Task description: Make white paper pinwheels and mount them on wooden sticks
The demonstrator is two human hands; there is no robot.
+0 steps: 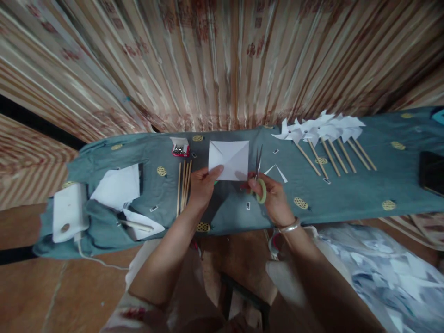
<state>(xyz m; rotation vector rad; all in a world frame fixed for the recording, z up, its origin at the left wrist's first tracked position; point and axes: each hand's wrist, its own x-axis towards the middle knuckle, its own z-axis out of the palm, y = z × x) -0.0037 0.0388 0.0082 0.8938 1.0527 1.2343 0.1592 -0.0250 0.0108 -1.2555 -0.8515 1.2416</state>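
My left hand (pixel 204 182) pinches a white square sheet of paper (pixel 231 159) by its lower left corner, thumb on top. Diagonal crease lines cross the sheet. In my right hand (pixel 274 196) is a pair of scissors (pixel 259 178) with pale green handles, its blades pointing away from me and looking nearly closed, just right of the sheet. Beyond the scissors two thin white paper strips (pixel 281 173) lie on the cloth. Left of my left hand lie several wooden sticks (pixel 183 185), and a small red-and-white box (pixel 180 147) of shiny metal pieces stands behind them.
Several white paper pinwheels (pixel 322 129) on sticks lie at the right of the green tablecloth (pixel 350 194). To the left are stacked papers (pixel 118 185), a pen (pixel 137 225) and a white corded device (pixel 69 212). A dark phone-like object (pixel 432 171) rests far right; a bag of paper (pixel 388 273) stands below.
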